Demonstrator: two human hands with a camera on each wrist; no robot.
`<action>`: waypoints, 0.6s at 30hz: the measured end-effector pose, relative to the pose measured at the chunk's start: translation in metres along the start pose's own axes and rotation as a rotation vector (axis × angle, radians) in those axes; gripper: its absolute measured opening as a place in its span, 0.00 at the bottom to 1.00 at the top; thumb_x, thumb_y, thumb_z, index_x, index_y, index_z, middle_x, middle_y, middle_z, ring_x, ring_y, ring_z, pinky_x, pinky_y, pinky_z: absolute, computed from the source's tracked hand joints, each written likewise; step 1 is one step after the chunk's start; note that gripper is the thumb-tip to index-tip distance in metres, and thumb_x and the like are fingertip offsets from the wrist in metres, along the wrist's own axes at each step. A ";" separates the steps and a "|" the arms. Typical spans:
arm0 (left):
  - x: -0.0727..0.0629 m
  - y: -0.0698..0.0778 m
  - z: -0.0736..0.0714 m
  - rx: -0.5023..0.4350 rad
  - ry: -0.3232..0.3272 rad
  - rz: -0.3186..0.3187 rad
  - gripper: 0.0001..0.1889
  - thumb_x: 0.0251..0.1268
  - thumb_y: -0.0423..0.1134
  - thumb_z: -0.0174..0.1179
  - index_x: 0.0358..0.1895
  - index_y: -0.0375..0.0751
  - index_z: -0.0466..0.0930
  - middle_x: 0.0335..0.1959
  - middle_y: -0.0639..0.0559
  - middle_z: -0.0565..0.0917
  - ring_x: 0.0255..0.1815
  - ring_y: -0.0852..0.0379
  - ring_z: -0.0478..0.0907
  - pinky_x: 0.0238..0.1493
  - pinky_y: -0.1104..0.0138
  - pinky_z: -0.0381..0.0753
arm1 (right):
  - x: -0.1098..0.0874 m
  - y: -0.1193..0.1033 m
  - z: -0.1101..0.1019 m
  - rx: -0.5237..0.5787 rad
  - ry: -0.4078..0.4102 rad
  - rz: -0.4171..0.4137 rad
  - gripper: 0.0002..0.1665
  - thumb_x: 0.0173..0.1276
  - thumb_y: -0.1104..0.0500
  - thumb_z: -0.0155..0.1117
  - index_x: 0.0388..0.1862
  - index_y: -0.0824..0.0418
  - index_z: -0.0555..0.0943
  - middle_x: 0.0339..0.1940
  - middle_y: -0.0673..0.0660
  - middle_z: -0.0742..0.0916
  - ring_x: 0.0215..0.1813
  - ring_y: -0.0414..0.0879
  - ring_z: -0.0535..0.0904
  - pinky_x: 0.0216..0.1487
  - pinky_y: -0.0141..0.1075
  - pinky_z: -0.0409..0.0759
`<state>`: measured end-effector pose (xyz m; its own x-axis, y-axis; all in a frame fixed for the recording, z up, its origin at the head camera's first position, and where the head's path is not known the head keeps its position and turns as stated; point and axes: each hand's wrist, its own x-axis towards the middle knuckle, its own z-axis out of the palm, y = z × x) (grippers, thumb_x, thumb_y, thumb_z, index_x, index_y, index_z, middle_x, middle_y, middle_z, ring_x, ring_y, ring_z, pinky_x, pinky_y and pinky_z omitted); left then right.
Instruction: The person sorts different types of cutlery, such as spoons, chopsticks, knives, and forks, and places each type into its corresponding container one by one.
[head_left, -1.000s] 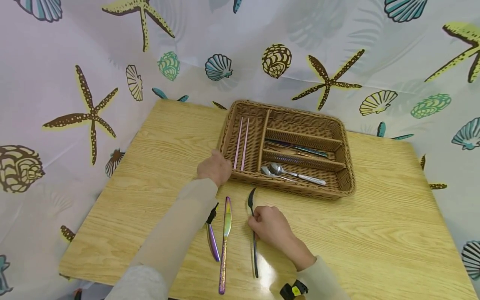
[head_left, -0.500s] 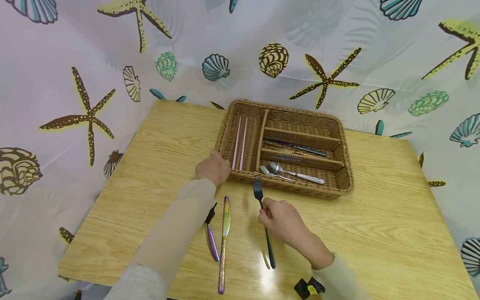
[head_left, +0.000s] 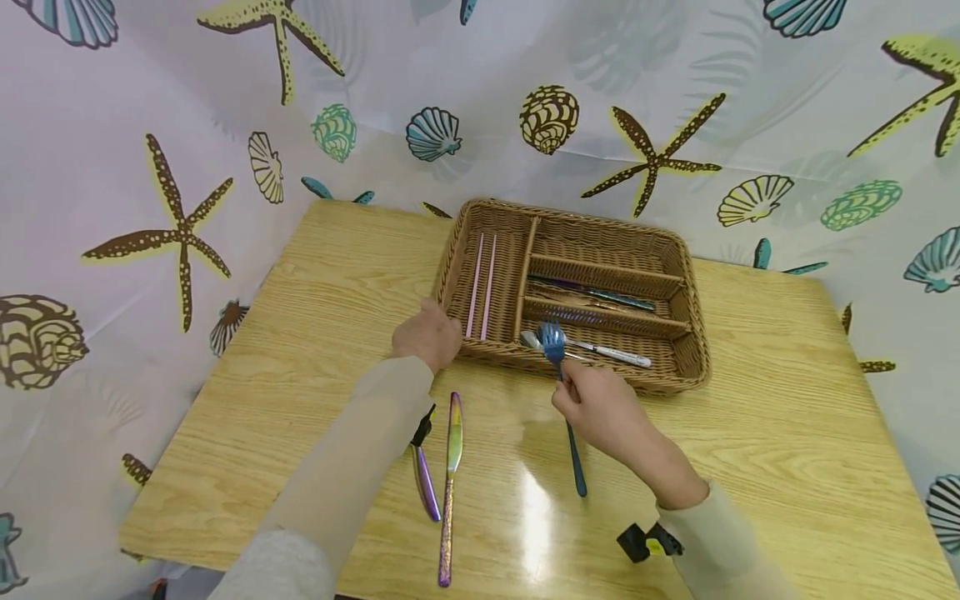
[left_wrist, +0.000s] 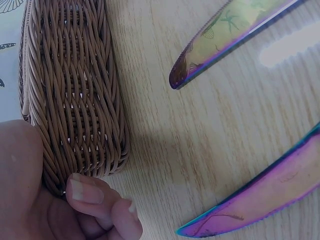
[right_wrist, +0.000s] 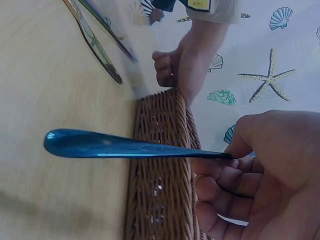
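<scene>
My right hand (head_left: 611, 408) pinches a blue fork (head_left: 574, 458) by its neck between thumb and fingers. In the head view its tines overlap the spoons in the front compartment, and the handle slants toward me, past the front wall. My left hand (head_left: 427, 337) grips the near left corner of a brown wicker cutlery basket (head_left: 701, 358), fingers curled against the weave in the left wrist view. Pink chopsticks (head_left: 486, 287) lie in the left compartment. A silver spoon (head_left: 615, 356) with a patterned handle lies in front, beside another spoon partly covered by the fork.
On the wooden table (head_left: 765, 417) in front of the basket lies a rainbow-coloured knife (head_left: 450, 483). Left of it is a second purple knife (head_left: 426, 487), partly under my left sleeve. Several cutlery pieces (head_left: 592, 293) lie in the middle compartment. A shell-print cloth (head_left: 480, 75) hangs behind.
My right hand has lifted the fork from the table, turned its tines face up, and carried it right and away from me, over the basket's front edge. The left hand has stayed put.
</scene>
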<state>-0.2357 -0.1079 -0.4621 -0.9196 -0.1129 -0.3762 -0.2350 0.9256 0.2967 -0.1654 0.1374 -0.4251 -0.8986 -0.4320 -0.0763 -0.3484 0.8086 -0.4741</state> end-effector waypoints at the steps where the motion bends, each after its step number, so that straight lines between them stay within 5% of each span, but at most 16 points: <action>1: 0.000 0.000 0.000 0.000 0.002 0.000 0.33 0.81 0.50 0.33 0.74 0.24 0.49 0.19 0.46 0.77 0.16 0.55 0.69 0.21 0.62 0.70 | 0.001 0.002 -0.003 -0.016 0.014 -0.004 0.12 0.71 0.63 0.50 0.25 0.56 0.68 0.14 0.46 0.63 0.16 0.39 0.56 0.20 0.31 0.57; 18: 0.000 0.000 0.000 0.008 0.004 0.010 0.33 0.81 0.50 0.34 0.73 0.24 0.50 0.19 0.46 0.78 0.16 0.54 0.71 0.22 0.61 0.72 | 0.025 0.028 -0.047 -0.125 0.051 0.043 0.14 0.78 0.61 0.42 0.34 0.63 0.74 0.15 0.52 0.70 0.14 0.42 0.60 0.18 0.34 0.58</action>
<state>-0.2358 -0.1084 -0.4618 -0.9232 -0.1048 -0.3697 -0.2230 0.9297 0.2933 -0.2105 0.1681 -0.3995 -0.9246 -0.3780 -0.0480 -0.3374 0.8706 -0.3580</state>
